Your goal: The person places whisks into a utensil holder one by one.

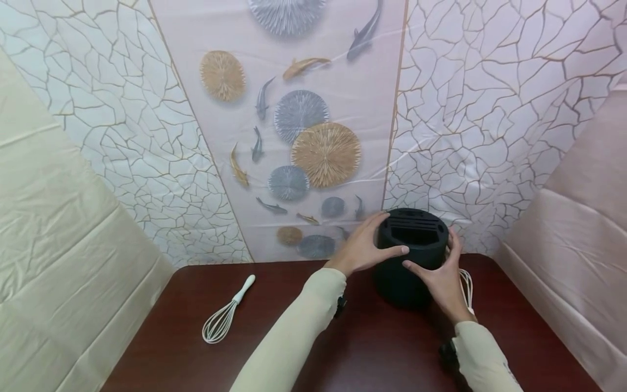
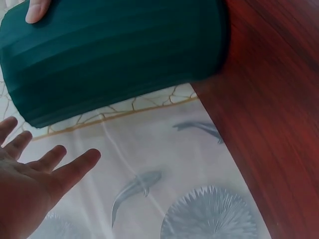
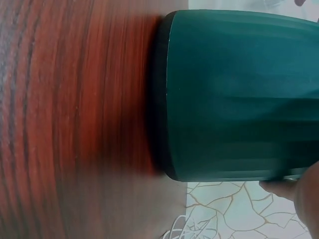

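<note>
Container, green [image 1: 404, 286]: one, upright at far right of table [image 1: 392, 351]; slotted top, interior too dark to read; whisks: two, white, left whisk [image 1: 227, 313], right whisk [image 1: 469, 286]; hands: two, right hand [image 1: 444, 279] grasping container, left hand [image 1: 360, 250] splayed beside it

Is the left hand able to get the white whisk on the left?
Probably yes: nothing seems to stand between the left hand and the white whisk. But that hand is up at the dark green container, so it would likely have to swing left first.
</note>
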Tool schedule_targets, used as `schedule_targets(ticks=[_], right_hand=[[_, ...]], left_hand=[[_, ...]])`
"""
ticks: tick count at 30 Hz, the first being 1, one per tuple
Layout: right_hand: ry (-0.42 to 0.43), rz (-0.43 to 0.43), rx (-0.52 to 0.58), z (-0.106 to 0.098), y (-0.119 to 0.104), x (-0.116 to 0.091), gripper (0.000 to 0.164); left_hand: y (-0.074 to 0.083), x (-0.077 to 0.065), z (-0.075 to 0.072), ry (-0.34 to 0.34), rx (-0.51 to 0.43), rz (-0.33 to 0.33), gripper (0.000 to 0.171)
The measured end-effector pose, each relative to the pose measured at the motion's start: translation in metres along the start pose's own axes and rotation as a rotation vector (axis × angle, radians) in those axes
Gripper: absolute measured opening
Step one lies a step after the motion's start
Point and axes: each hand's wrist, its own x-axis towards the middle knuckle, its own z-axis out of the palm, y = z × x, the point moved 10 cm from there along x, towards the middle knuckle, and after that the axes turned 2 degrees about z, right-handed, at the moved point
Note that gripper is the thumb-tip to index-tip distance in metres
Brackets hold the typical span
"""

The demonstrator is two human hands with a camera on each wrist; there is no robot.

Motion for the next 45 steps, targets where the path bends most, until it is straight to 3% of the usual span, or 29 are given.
schedule_targets(ticks=[16,24,36,45], right_hand=[[-0.068,0.012,-0.002,0.021,-0.010,-0.004,0.128],[-0.092,-0.007,0.012,0.034,-0.014,-0.008,0.127],[-0.121,-0.003,0.046,0.065,-0.014,-0.017,0.121],[-0.130,-0.016,0.040,0.091,-0.019,-0.013,0.120]], left_hand=[[-0.005,0.004,0.003,0.016,-0.075,-0.047,0.093],[-0.017,-0.010,-0.004,0.031,-0.109,-0.084,0.092],[-0.038,-0.031,-0.017,0.041,-0.088,-0.120,0.094],[-0.056,-0.038,-0.034,0.064,-0.086,-0.123,0.094]])
